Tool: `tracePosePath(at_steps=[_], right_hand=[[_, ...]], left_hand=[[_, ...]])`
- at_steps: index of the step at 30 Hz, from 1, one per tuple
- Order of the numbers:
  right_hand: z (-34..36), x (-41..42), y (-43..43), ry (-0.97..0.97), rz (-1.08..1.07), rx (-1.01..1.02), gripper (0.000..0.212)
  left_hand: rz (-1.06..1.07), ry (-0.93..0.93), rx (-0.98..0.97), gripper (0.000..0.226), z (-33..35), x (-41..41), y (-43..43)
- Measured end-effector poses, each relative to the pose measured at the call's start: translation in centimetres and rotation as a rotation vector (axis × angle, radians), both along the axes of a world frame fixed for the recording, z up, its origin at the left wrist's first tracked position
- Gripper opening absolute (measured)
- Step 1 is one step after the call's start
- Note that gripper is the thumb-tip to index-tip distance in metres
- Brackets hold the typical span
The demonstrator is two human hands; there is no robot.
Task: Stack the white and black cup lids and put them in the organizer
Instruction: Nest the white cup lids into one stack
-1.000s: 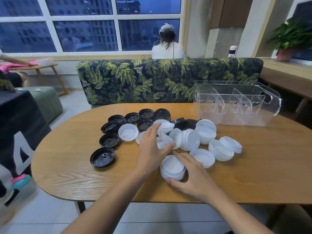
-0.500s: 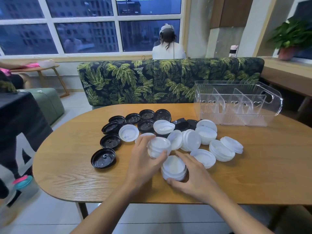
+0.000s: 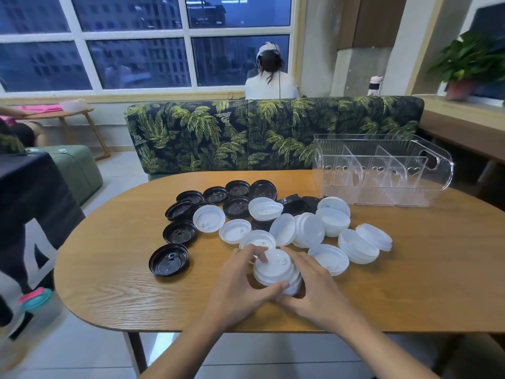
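Clasping white lid stack (image 3: 274, 270) between left hand (image 3: 237, 283) and right hand (image 3: 317, 289), fingers (image 3: 272, 288) curled round it.
Likely light, slick; grip at rims.

An oval table of light brown wood (image 3: 410, 283) carries round black plastic cup lids (image 3: 179, 232) at left-middle, round white plastic cup lids (image 3: 308, 230) heaped right of them, a stack of white lids (image 3: 273, 269) near the front edge, and a clear plastic divided organizer (image 3: 382, 192) at far right

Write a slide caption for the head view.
Left hand and right hand grip a stack of white lids on the table; loose black lids and spare white lids beyond, empty organizer far right.
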State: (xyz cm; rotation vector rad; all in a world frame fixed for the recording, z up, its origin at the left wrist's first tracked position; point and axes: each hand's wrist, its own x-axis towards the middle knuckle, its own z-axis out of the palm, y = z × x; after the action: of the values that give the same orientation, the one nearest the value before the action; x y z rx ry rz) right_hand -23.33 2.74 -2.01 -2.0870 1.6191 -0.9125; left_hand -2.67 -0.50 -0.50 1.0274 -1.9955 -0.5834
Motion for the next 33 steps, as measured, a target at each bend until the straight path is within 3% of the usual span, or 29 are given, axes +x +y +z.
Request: tracePosePath(at_steps=[5, 14, 21, 29, 33], right_hand=[[0.01, 0.14, -0.07, -0.009, -0.008, 0.008, 0.088], [-0.05, -0.10, 0.05, -0.005, -0.013, 0.039, 0.096], [-0.01, -0.04, 0.07, 0.015, -0.029, 0.035, 0.086], [-0.12, -0.05, 0.05, -0.041, -0.033, 0.034, 0.102], [-0.01, -0.01, 0.19, -0.029, -0.029, 0.045, 0.097]], left_hand=[[-0.040, 0.016, -0.030, 0.033, 0.14, 0.10, 0.29], [-0.051, -0.047, -0.043, 0.066, 0.19, 0.00, 0.15], [-0.072, -0.035, -0.013, 0.061, 0.25, -0.03, 0.29], [-0.084, -0.030, -0.003, 0.069, 0.15, -0.13, 0.20], [-0.038, -0.043, 0.037, 0.066, -0.21, -0.24, -0.14]])
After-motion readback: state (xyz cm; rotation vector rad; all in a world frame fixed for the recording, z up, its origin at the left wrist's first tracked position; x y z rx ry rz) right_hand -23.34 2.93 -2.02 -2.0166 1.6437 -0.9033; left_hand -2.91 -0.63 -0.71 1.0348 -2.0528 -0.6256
